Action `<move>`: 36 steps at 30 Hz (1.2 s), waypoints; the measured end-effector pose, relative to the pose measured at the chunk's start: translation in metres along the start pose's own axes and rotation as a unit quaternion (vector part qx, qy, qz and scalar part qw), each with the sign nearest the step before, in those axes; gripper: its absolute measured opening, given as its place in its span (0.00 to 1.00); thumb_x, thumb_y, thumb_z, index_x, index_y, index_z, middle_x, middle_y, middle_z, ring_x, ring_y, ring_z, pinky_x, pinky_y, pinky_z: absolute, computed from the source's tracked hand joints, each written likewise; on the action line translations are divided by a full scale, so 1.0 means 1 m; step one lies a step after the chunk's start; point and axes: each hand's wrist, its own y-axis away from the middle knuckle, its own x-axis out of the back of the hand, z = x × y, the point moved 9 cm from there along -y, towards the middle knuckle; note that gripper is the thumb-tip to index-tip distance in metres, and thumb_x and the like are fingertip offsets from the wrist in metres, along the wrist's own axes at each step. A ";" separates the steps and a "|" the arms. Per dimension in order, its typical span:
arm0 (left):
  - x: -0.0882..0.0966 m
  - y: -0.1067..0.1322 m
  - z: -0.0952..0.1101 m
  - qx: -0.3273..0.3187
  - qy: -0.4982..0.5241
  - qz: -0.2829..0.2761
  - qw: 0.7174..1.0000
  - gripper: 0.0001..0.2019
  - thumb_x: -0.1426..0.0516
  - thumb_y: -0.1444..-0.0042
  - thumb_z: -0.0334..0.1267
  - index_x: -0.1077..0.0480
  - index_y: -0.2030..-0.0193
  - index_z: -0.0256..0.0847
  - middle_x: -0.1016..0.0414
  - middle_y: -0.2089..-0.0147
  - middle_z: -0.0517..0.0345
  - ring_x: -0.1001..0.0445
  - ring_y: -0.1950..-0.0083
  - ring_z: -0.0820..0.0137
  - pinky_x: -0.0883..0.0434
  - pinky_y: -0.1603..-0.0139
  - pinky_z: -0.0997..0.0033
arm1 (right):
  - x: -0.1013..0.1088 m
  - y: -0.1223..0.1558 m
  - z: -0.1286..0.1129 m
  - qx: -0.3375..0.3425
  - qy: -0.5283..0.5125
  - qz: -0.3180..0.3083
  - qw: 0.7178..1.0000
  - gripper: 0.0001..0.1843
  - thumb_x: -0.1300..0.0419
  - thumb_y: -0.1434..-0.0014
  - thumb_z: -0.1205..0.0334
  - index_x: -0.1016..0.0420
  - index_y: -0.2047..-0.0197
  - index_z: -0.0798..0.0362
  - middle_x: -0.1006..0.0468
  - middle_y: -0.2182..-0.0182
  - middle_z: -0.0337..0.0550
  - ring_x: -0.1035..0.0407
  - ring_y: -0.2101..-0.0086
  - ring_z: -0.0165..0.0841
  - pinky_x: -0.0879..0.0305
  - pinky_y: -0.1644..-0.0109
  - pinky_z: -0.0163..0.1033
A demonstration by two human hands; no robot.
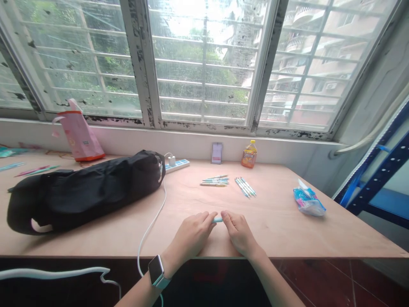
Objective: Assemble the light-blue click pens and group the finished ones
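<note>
pen (217, 220): pale teal; fabric bag (86, 192): black; gift bag (79, 133): pink, orange trim; bottle (249, 155): orange, yellow cap

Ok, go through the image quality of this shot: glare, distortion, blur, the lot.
Head view: daylight blows out the upper middle of the window, the wide lens makes the window frame lean outward toward the corners, the left hand, right hand and pale blue pen between them show no marked motion blur, and the black bag is so dark that its folds show little detail.

Two hands (191, 238) (239, 234), one pen (217, 220)
</note>
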 end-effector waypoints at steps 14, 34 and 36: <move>-0.002 0.002 -0.006 0.035 0.035 -0.037 0.998 0.14 0.57 0.30 0.31 0.35 0.46 0.44 0.25 0.60 0.55 0.24 0.64 0.64 0.33 0.67 0.68 | 0.002 0.002 -0.001 -0.005 0.037 -0.004 0.999 0.17 0.55 0.28 0.54 0.33 0.66 0.51 0.26 0.70 0.40 0.31 0.68 0.34 0.41 0.64 0.36; -0.003 0.000 -0.012 0.089 0.029 -0.074 0.993 0.09 0.53 0.31 0.34 0.32 0.57 0.44 0.21 0.63 0.58 0.22 0.64 0.64 0.37 0.68 0.70 | -0.003 0.000 0.010 -0.041 0.011 -0.035 0.998 0.18 0.48 0.32 0.53 0.30 0.72 0.52 0.24 0.74 0.40 0.31 0.71 0.33 0.40 0.66 0.37; -0.002 0.000 -0.013 0.097 0.024 -0.074 0.992 0.09 0.53 0.31 0.34 0.32 0.58 0.44 0.22 0.64 0.58 0.22 0.65 0.64 0.38 0.70 0.69 | -0.003 0.001 0.007 -0.031 -0.017 -0.039 0.999 0.12 0.46 0.33 0.57 0.27 0.66 0.52 0.23 0.69 0.41 0.30 0.69 0.33 0.38 0.65 0.36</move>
